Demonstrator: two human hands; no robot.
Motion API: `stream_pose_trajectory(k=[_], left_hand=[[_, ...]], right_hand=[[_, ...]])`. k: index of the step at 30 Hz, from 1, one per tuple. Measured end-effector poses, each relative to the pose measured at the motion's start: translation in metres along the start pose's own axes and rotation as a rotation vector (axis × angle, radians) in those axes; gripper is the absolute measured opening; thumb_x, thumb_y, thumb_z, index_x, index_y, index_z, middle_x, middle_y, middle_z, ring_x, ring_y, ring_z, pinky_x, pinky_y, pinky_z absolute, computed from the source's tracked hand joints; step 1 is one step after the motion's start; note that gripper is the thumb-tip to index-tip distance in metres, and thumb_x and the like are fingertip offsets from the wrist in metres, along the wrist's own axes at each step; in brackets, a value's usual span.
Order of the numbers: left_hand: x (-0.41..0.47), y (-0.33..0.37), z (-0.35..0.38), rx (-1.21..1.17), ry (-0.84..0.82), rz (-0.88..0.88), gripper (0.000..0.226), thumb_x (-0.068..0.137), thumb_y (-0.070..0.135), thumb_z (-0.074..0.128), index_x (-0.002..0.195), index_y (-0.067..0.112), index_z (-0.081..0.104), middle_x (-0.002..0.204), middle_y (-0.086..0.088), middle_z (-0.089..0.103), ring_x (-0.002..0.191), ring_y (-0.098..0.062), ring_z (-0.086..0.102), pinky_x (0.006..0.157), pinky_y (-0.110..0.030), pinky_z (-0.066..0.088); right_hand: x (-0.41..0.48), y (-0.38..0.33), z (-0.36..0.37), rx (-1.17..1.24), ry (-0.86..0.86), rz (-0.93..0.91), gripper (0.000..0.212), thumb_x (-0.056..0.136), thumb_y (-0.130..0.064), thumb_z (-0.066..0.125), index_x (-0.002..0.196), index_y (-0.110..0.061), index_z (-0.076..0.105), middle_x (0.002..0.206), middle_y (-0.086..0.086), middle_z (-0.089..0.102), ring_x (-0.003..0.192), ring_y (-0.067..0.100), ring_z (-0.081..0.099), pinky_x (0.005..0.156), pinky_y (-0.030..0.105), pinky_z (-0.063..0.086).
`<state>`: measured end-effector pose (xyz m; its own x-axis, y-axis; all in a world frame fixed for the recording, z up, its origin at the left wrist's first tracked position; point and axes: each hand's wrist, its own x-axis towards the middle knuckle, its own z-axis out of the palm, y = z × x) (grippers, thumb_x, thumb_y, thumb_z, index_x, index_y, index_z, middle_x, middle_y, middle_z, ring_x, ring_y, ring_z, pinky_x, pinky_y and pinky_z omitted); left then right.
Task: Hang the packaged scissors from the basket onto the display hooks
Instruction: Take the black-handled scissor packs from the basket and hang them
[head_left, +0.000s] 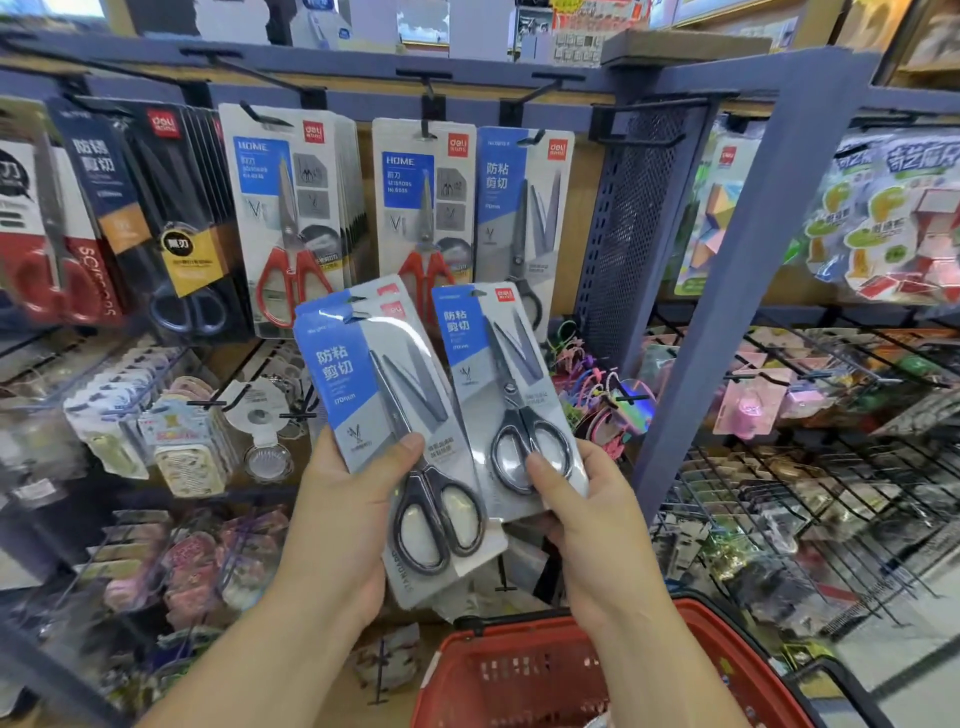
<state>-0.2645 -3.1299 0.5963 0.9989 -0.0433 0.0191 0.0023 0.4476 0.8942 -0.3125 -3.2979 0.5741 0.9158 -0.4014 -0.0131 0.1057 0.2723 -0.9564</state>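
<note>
Plainly the hanging is under way but far from finished; the left hand (343, 499) grips a stack of packaged scissors (374, 374), thumb across the front card and fingers behind, with at least two blue-and-grey cards fanned at the top; the right hand (587, 509) pinches a single pack (493, 353) of the same kind by its lower end, thumb over the handle loops; the two bundles are side by side, their edges overlapping between the hands.

Above the right hand, and a little beyond it, one matching hung pack (519, 208) sits on a display hook (543, 88); that hook seems the likely home for the rest, since the printing matches; whether more cards hang behind it cannot be told. Above the left hand hang the red-handled packs (291, 223), a different line.

Below the right forearm stands the red basket (519, 680); its inside is mostly hidden by the arm, so whether more scissors wait there is unclear.

My reading: the packs are out of the basket and sorted, none of those in hand is on a hook yet; what remains is threading each card's hang hole over the hook tip, one at a time.
</note>
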Motion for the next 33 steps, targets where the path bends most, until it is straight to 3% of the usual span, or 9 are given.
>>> stream_pose_trajectory(k=[3, 5, 9, 16, 22, 26, 29, 33], left_hand=[[0.005, 0.004, -0.006, 0.036, -0.015, 0.025, 0.043, 0.096, -0.003, 0.063, 0.134, 0.018, 0.063, 0.122, -0.003, 0.078, 0.112, -0.026, 0.075, 0.091, -0.039, 0.060], [0.008, 0.007, -0.008, 0.035, -0.024, 0.027, 0.042, 0.096, 0.000, 0.064, 0.134, 0.019, 0.064, 0.123, -0.004, 0.077, 0.112, -0.028, 0.074, 0.092, -0.043, 0.057], [0.012, 0.014, -0.006, 0.005, -0.033, 0.032, 0.041, 0.095, 0.007, 0.064, 0.133, 0.022, 0.065, 0.123, -0.003, 0.077, 0.112, -0.028, 0.074, 0.093, -0.045, 0.059], [0.014, 0.022, 0.005, -0.049, -0.087, 0.046, 0.038, 0.093, 0.008, 0.064, 0.128, 0.022, 0.066, 0.118, -0.003, 0.079, 0.102, -0.023, 0.078, 0.078, -0.034, 0.065], [0.015, 0.024, 0.003, -0.038, -0.090, 0.063, 0.050, 0.085, 0.016, 0.067, 0.134, 0.017, 0.064, 0.122, -0.006, 0.078, 0.105, -0.026, 0.076, 0.087, -0.039, 0.064], [0.017, 0.023, 0.002, -0.052, -0.078, 0.052, 0.045, 0.093, 0.012, 0.063, 0.137, 0.018, 0.064, 0.125, -0.005, 0.076, 0.112, -0.028, 0.074, 0.093, -0.042, 0.062], [0.016, 0.024, 0.003, -0.068, -0.081, 0.040, 0.044, 0.094, 0.011, 0.063, 0.137, 0.019, 0.064, 0.127, -0.005, 0.076, 0.117, -0.031, 0.072, 0.099, -0.048, 0.060], [0.012, 0.025, 0.007, -0.095, -0.106, 0.021, 0.044, 0.085, 0.015, 0.067, 0.128, 0.023, 0.068, 0.121, -0.002, 0.078, 0.107, -0.025, 0.076, 0.087, -0.040, 0.065]], right_hand=[[0.005, -0.001, -0.010, 0.007, -0.013, -0.007, 0.021, 0.097, -0.020, 0.070, 0.118, -0.023, 0.066, 0.107, 0.005, 0.076, 0.087, 0.025, 0.071, 0.061, 0.036, 0.057], [0.010, -0.008, -0.011, 0.042, -0.018, -0.063, 0.023, 0.095, -0.018, 0.069, 0.117, -0.021, 0.063, 0.104, 0.005, 0.075, 0.082, 0.022, 0.069, 0.051, 0.030, 0.052], [0.027, -0.033, -0.005, 0.126, -0.058, -0.205, 0.028, 0.085, -0.019, 0.069, 0.111, -0.017, 0.059, 0.103, 0.006, 0.074, 0.084, 0.026, 0.072, 0.058, 0.032, 0.062], [0.060, -0.061, 0.012, 0.070, 0.002, -0.279, 0.018, 0.101, -0.011, 0.064, 0.116, -0.017, 0.057, 0.102, 0.001, 0.074, 0.081, 0.020, 0.075, 0.057, 0.031, 0.057], [0.081, -0.058, 0.021, 0.086, 0.068, -0.217, 0.019, 0.101, -0.013, 0.066, 0.119, -0.013, 0.060, 0.116, 0.012, 0.073, 0.089, 0.023, 0.076, 0.061, 0.027, 0.060], [0.106, -0.057, 0.031, 0.021, 0.110, -0.148, 0.010, 0.101, -0.017, 0.067, 0.111, -0.016, 0.066, 0.112, 0.005, 0.074, 0.097, 0.021, 0.075, 0.069, 0.029, 0.062], [0.128, -0.053, 0.030, -0.149, 0.136, -0.117, 0.006, 0.097, -0.024, 0.072, 0.099, -0.019, 0.070, 0.098, 0.003, 0.074, 0.085, 0.017, 0.069, 0.069, 0.030, 0.056], [0.145, -0.045, 0.026, -0.229, 0.127, -0.081, 0.020, 0.095, -0.030, 0.075, 0.110, -0.016, 0.071, 0.105, 0.002, 0.075, 0.098, 0.021, 0.071, 0.075, 0.032, 0.060]])
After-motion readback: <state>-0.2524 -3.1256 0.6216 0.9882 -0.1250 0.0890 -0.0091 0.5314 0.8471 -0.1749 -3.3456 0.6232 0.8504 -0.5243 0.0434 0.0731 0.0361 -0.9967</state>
